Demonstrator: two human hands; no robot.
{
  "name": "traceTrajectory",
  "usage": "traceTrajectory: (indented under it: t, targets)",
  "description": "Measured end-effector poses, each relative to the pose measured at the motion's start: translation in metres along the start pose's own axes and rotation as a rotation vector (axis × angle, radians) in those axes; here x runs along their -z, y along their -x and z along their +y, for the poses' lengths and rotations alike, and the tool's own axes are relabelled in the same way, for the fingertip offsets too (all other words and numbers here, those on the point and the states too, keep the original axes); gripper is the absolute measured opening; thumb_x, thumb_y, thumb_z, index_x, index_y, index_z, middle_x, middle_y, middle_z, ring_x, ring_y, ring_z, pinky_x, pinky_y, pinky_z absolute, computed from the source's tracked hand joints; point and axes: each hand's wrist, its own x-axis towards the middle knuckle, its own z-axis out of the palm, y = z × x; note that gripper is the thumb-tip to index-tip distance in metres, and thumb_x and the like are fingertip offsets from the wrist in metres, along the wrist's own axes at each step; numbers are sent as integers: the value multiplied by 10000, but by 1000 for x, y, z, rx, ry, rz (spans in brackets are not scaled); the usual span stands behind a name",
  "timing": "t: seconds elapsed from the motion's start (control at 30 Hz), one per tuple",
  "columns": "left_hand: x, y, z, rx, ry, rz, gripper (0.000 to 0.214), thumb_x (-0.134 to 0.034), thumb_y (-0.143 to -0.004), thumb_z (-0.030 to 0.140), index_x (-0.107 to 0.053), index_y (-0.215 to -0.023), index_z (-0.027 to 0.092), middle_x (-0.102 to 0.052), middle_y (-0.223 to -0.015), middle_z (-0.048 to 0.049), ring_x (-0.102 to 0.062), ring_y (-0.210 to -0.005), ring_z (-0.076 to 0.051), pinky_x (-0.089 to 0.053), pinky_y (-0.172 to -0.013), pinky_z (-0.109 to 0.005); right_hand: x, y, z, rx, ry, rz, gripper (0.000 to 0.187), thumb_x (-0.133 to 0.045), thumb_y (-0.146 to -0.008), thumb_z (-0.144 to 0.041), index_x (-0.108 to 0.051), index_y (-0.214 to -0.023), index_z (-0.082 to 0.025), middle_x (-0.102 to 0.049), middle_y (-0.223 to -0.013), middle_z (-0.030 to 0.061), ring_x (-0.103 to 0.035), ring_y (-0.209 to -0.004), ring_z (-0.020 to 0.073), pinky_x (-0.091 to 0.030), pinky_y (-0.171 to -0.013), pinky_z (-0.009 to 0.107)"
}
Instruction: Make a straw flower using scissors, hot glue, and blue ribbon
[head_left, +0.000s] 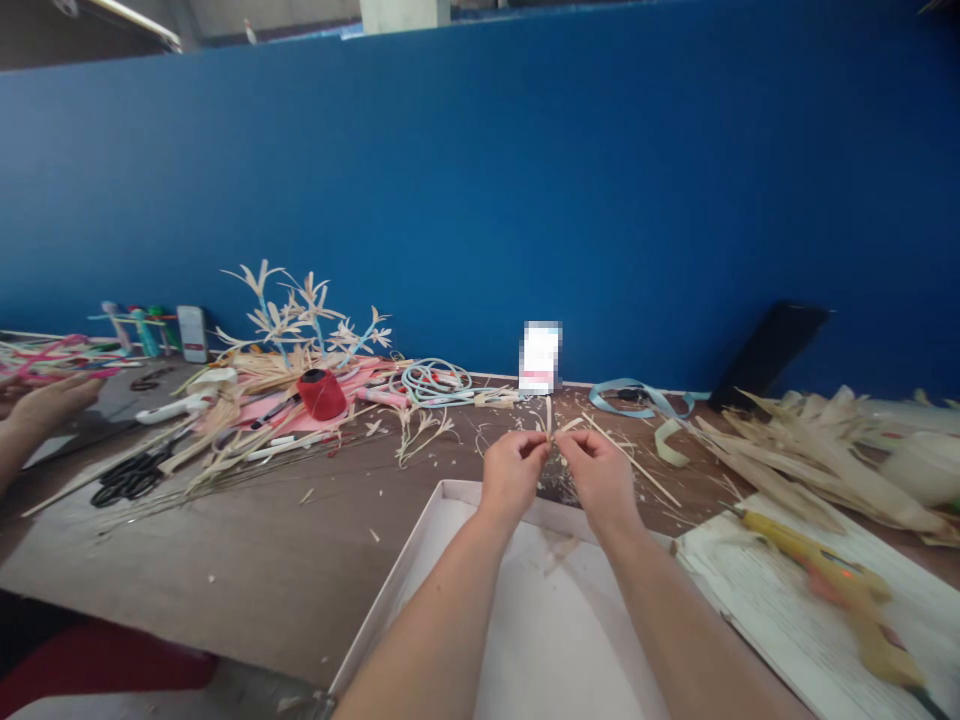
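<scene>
My left hand (514, 470) and my right hand (600, 478) meet above the far rim of a shallow white box (457, 490). Both are closed, fingertips pinched together on a small pale corn husk piece (549, 414). One narrow strip of it stands upright between the fingers and another points right. Its lower part is hidden by my fingertips. Just behind the hands lie pale husk scraps and a thin stick (637, 463) on the brown table (300, 570).
Left are husk flowers (277, 320), a red thread spool (321, 395), black scissors (131, 478) and another person's hand (64, 405). Right are dried husks (817, 450) and a yellow glue gun (840, 585) on paper. A blurred-out phone (540, 357) leans against the blue partition (480, 200).
</scene>
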Motion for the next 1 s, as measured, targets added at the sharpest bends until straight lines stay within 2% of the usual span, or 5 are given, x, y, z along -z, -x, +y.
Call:
traceTrajectory:
  t: [0.43,1.0]
  targets:
    - [-1,-1,1,-16,-29,31,159,-594,-701,259,-700,-795,186,-670,-751,-26,-570,-689,-135,-440,-657,-234,-1,1,-3,-18,-1,-5,298,-606,-657,-450,-669,-700,-162,-644,-628,32,-531,-599,175,-374,-565,274]
    - [1,0,2,-19,-59,24,175,-584,-715,260,-706,-822,195,-681,-792,-32,-583,-720,-145,-446,-669,-240,2,4,-10,45,114,28,316,-568,-688,-463,-660,-727,-163,-650,-656,51,-526,-594,176,-371,-562,273]
